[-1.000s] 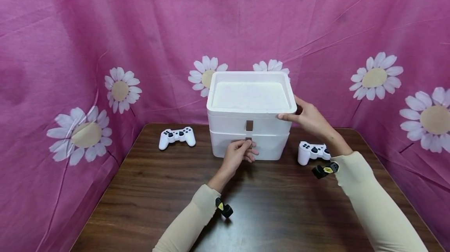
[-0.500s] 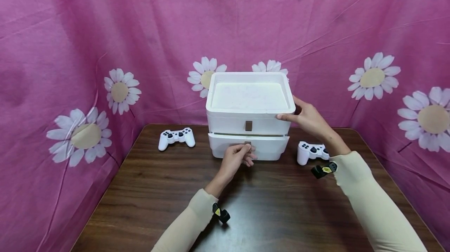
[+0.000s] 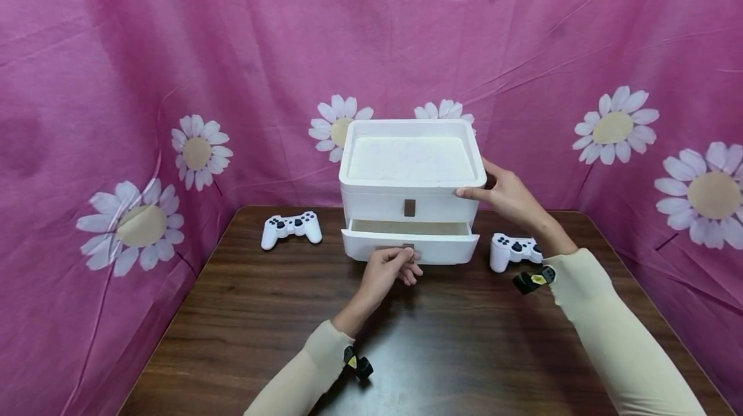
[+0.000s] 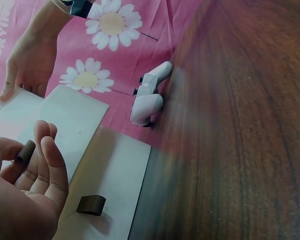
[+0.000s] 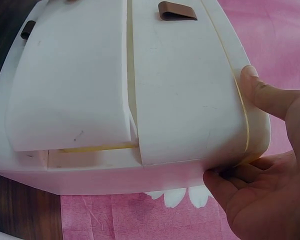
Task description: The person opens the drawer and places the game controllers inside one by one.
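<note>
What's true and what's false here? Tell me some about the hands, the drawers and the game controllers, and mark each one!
1. The left hand pinches a brown handle. True.
2. The right hand touches nothing. False: it grips the white box.
3. The open drawer is under a closed drawer. True.
4. The left controller and right controller are all black. False: both are mostly white.
5. The table is brown. True.

In the head view, we see only part of the lower tab [image 3: 409,246] — the left hand [image 3: 386,270] covers the rest. The wrist camera [image 3: 527,283] hides part of one controller [image 3: 513,250].
</note>
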Available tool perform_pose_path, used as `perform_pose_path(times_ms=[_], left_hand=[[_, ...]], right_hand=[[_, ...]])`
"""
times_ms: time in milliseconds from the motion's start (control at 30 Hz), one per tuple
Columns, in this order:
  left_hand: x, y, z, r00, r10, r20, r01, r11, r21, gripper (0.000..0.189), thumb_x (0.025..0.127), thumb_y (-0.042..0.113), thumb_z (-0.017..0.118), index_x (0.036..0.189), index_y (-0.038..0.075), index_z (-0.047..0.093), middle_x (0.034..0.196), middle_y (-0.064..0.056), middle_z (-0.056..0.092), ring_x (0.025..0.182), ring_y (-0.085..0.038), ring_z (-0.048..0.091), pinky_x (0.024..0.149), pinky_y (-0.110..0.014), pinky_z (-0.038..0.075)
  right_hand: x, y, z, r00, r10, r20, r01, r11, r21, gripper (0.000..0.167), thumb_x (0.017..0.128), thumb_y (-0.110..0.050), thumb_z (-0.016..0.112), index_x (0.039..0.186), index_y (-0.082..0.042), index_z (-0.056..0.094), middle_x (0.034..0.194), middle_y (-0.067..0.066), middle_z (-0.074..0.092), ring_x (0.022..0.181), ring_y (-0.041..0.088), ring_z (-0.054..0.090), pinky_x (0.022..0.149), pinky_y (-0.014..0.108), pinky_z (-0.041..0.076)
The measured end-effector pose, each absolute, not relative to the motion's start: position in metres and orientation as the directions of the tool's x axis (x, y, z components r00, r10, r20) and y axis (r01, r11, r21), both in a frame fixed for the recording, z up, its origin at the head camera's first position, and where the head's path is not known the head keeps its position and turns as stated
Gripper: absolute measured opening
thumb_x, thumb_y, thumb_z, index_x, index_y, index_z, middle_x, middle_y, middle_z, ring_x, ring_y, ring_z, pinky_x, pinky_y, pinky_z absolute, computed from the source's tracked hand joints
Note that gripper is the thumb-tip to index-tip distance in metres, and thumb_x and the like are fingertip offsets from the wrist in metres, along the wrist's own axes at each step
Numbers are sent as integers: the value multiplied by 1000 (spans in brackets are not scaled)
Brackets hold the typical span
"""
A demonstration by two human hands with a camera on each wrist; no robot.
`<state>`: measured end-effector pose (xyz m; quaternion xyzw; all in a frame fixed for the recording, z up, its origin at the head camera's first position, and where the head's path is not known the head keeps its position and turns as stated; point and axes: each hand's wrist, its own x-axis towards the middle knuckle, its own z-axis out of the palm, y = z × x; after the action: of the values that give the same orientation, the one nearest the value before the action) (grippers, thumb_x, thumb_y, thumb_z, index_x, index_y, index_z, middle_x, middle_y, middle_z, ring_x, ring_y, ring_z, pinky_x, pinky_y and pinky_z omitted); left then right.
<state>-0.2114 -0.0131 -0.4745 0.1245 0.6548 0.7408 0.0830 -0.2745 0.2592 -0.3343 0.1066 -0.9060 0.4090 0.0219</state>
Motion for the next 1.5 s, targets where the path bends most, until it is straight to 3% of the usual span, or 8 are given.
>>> perform_pose_path(times_ms=[233, 1167, 1500], left_hand=[[-204, -17, -475, -946, 310, 90, 62, -100, 993, 34, 109, 22, 62, 111, -7, 78, 87, -27, 78, 60, -10, 68, 60, -25, 59], [-169, -24, -477, -914, 389, 113, 98, -60, 993, 34, 109, 17, 60, 109, -13, 76, 85, -38, 73, 56, -7, 65, 56, -20, 54], [-158, -27, -477, -925, 362, 117, 112, -37, 993, 30, 108, 17, 62, 104, -8, 79, 83, -38, 73, 55, -6, 64, 57, -20, 55]], right_hand=[[-274, 259, -334, -976, -172, 131, -212, 647, -733, 100, 91, -56, 82, 170, -25, 28, 154, 19, 59, 137, 34, 56, 113, 58, 46], [-273, 257, -333, -980, -156, 119, -193, 652, -733, 100, 92, -53, 82, 170, -23, 27, 149, 21, 62, 130, 34, 60, 110, 56, 48], [-274, 257, -334, -979, -161, 128, -203, 651, -732, 98, 92, -52, 81, 170, -25, 29, 145, 19, 65, 126, 33, 62, 106, 54, 49]])
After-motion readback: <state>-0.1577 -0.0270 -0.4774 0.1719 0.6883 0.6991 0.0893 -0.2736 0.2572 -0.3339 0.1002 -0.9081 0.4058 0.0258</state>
